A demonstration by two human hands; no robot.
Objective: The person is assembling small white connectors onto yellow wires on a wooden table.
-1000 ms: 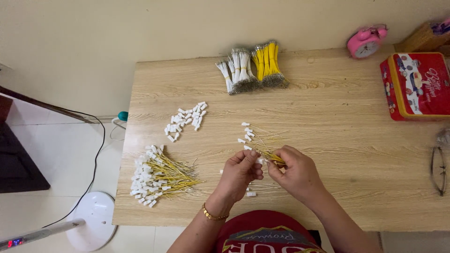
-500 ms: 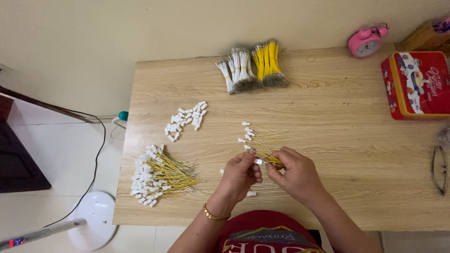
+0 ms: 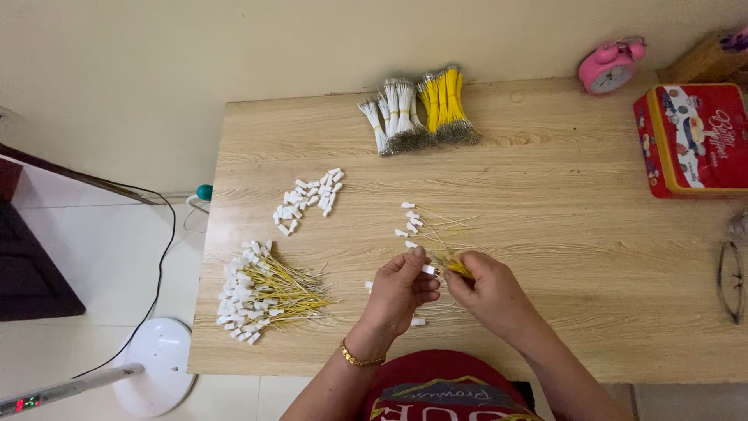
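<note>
The left hand (image 3: 401,288) is pinching a small white connector (image 3: 428,270) in a narrow grip, while the right hand (image 3: 489,292) is gripping a thin bunch of yellow wires (image 3: 458,267) right beside it. Both are hovering just above the tabletop (image 3: 592,257), near its front edge, with loose white connectors (image 3: 409,222) lying just beyond and a pile of finished wires (image 3: 261,290) lying to the left.

Wooden table (image 3: 592,257) with wire bundles (image 3: 417,109)

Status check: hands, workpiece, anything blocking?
Left hand pinching small white connector. Right hand gripping yellow wires at the connector. Loose connectors just beyond, nothing blocking.
</note>
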